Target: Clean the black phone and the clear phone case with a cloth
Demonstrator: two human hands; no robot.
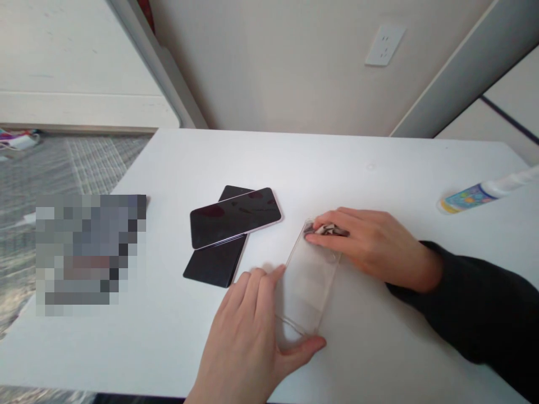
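Note:
A clear phone case (309, 280) lies flat on the white table in front of me. My left hand (248, 331) grips it by the near end, fingers along its left edge and thumb at the near right corner. In my right hand (370, 247) a small crumpled grey cloth (330, 229) is pinched, pressed to the far end of the case. Beyond my left hand, a phone (236, 217) with a dark screen rests crosswise on top of another dark phone-shaped slab (217, 266).
A white spray bottle (469, 197) with a colourful label stands at the right of the table (357, 174). At the left edge is a pixelated, unreadable object (96, 247). A wall with an outlet (385, 45) rises behind the table; patterned carpet (92, 157) shows at left.

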